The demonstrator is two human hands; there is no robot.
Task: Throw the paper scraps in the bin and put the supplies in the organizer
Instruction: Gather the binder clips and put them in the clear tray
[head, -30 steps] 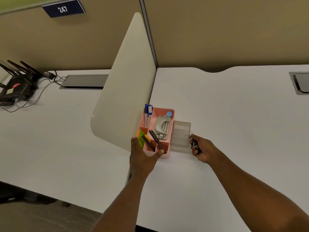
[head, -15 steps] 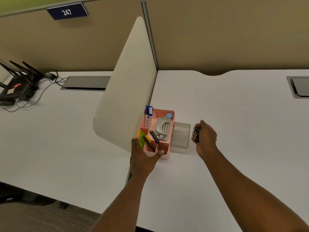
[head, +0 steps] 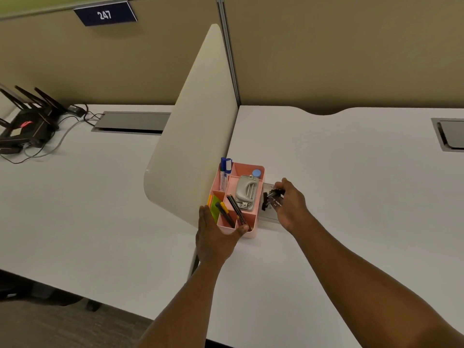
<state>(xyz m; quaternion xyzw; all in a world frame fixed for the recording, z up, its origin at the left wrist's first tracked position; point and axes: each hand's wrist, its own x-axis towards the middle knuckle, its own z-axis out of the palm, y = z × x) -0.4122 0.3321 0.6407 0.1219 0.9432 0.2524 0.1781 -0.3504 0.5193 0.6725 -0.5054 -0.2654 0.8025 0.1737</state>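
Observation:
A pink organizer [head: 252, 232] stands on the white desk against the cream divider. It holds a grey hole punch [head: 246, 192], blue-capped markers [head: 224, 172], dark pens [head: 234, 209], green and orange sticky notes [head: 214, 205] and a blue-lidded item [head: 256, 173]. My left hand [head: 216, 234] grips the organizer's near corner, thumb on its front wall. My right hand [head: 290, 203] holds a bunch of black binder clips [head: 271, 197] over the clear drawer [head: 269, 217] pulled out of the organizer's right side. The hand hides most of that drawer.
The cream divider panel [head: 195, 136] rises just left of the organizer. A black router [head: 27, 121] with antennas and cables sits far left. Cable hatches [head: 130, 121] [head: 449, 134] lie in the desk at the back. A sign reading 247 [head: 105, 14] hangs on the partition.
My right hand has carried the binder clips leftward from the desk beside the drawer to above the open drawer. My left hand and the organizer have stayed put.

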